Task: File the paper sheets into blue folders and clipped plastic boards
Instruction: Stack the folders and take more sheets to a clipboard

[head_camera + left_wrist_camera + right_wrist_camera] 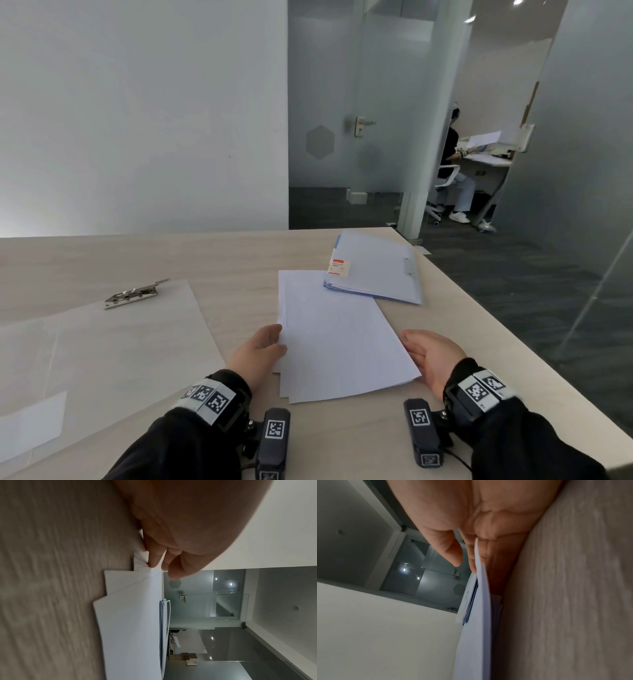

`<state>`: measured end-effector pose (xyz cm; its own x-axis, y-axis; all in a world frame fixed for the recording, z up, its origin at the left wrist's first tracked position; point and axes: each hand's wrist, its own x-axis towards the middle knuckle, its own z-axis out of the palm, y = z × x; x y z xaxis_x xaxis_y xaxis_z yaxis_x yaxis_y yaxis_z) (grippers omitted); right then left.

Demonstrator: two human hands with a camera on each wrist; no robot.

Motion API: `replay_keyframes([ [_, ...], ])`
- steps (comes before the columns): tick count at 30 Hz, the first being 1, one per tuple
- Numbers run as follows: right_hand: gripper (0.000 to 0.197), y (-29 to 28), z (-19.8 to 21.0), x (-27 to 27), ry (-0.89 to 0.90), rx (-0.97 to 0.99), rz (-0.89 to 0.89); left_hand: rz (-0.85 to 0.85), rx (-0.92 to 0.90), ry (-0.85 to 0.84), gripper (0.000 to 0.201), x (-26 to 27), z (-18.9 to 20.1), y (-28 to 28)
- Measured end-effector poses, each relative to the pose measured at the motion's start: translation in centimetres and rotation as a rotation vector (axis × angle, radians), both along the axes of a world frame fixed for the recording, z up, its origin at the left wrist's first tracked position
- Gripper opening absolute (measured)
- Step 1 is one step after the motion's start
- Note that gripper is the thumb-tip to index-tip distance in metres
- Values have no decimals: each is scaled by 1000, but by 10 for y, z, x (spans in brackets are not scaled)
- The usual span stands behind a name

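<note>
A loose stack of white paper sheets [335, 342] lies on the wooden table [222, 260] in front of me. My left hand [263, 349] touches its left edge with straight fingers [154, 559], where a few sheets [133, 628] lift slightly; the thumb stays off the paper. My right hand [431, 356] stands palm-in at the right edge. The sheets' edge [479, 588] rests against its straight fingers [471, 555], thumb apart. Blue folders [376, 274] lie behind the stack, overlapping its far corner. A clear plastic board [120, 342] with a metal clip [135, 294] lies at the left.
The table's right edge [513, 342] runs close to my right hand, with dark carpet beyond. A red and white label [339, 266] sits on the top folder. Behind glass walls, a person [452, 161] sits at a desk in another room.
</note>
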<state>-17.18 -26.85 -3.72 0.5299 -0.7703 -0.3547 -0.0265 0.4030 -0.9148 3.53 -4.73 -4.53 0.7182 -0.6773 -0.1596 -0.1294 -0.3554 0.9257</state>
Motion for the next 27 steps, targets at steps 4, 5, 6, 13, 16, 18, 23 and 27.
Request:
replay_keyframes([
  [4,28,-1,1,1,100,-68,35,19,-29,15,51,1,-2,-1],
  [5,30,-2,1,1,117,-80,42,23,-39,24,52,1,-3,-1],
  [6,31,-3,-1,3,127,-86,42,21,-55,35,54,1,-3,-1],
  [13,18,-11,-4,9,152,-101,88,29,-156,102,65,7,-11,-1],
  [16,16,-12,-4,11,173,-82,129,19,-157,94,61,7,-11,-1],
  [18,13,-13,-2,13,198,-85,155,12,-155,82,51,10,-13,-2],
  [23,9,-22,-6,19,323,-193,227,13,-153,79,49,11,-15,-4],
  [27,8,-26,-7,21,384,-251,253,26,-170,82,47,10,-14,-3],
])
